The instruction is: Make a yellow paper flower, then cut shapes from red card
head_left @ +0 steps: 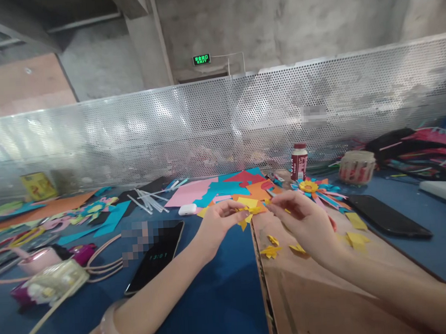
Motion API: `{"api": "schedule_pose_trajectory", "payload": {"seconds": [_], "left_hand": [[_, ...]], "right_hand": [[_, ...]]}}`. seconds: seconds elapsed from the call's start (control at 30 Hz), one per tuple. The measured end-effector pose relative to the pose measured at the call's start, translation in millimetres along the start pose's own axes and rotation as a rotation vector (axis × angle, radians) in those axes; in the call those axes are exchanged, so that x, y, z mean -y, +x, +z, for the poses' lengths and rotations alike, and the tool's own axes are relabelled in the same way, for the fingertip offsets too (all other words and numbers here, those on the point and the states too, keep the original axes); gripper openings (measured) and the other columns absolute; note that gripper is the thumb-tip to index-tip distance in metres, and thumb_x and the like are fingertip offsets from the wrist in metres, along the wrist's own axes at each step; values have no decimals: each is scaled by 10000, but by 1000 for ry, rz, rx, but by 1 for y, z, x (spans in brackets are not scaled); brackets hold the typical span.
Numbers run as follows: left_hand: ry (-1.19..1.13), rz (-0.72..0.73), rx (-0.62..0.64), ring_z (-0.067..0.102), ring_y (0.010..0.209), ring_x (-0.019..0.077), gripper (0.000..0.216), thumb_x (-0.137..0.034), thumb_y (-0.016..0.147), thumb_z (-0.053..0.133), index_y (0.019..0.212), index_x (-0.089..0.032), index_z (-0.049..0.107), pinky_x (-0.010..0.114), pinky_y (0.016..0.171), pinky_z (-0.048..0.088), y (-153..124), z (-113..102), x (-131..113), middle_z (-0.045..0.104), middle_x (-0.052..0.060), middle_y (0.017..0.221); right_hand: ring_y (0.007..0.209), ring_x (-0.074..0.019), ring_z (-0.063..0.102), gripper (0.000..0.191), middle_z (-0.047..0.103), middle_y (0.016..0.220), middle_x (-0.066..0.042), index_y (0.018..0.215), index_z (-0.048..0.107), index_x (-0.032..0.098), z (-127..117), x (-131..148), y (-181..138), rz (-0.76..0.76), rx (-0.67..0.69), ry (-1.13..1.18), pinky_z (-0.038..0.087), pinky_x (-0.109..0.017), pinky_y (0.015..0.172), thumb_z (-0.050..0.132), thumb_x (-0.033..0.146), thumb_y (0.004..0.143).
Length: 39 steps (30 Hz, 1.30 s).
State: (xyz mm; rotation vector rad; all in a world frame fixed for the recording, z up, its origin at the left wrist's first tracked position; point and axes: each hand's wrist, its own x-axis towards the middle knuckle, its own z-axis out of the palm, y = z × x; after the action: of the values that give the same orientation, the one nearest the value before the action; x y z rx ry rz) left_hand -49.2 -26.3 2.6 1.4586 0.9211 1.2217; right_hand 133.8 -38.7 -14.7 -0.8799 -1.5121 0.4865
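Note:
My left hand (216, 226) and my right hand (304, 217) meet above the table's middle. Both pinch a small folded yellow paper piece (249, 209) between thumb and fingers, the left at its left end, the right at its right end. Below them several small yellow paper scraps (271, 250) lie on a brown cardboard sheet (308, 297). A finished paper flower (314, 188) with a yellow centre and blue and pink petals lies just beyond my right hand.
Coloured paper sheets (224, 187) cover the blue table (222, 296). A black phone (156, 257) lies left, another phone (388, 217) right. A red-capped bottle (299, 162), a tape roll (356, 167), white sticks (150, 200) and a pink bag (45, 276) stand around. A perforated metal screen (221, 127) closes the back.

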Motion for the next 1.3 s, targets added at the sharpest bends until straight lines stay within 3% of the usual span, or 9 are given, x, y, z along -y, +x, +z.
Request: {"api": "schedule_pose_trajectory", "payload": {"seconds": [0.23, 0.57, 1.3], "left_hand": [[69, 34, -9, 572, 786, 145, 180, -266, 628, 692, 764, -180, 612, 296, 741, 435, -2, 1, 0, 648, 20, 811], [84, 43, -6, 558, 743, 137, 192, -295, 651, 673, 781, -174, 598, 284, 699, 440, -4, 4, -1, 631, 26, 794], [102, 41, -25, 566, 760, 134, 162, -272, 672, 646, 782, -174, 580, 281, 719, 421, -9, 9, -4, 630, 16, 815]], "right_hand": [[730, -156, 592, 112, 649, 803, -26, 822, 616, 215, 4, 4, -8, -8, 109, -62, 487, -286, 647, 559, 308, 792], [787, -162, 629, 231, 650, 788, -31, 930, 439, 224, 11, 5, -14, 85, 17, 101, 510, -289, 674, 588, 312, 776], [702, -157, 609, 364, 602, 697, 14, 1044, 342, 231, 14, 10, -14, 173, 78, 210, 481, -288, 637, 577, 311, 778]]}}
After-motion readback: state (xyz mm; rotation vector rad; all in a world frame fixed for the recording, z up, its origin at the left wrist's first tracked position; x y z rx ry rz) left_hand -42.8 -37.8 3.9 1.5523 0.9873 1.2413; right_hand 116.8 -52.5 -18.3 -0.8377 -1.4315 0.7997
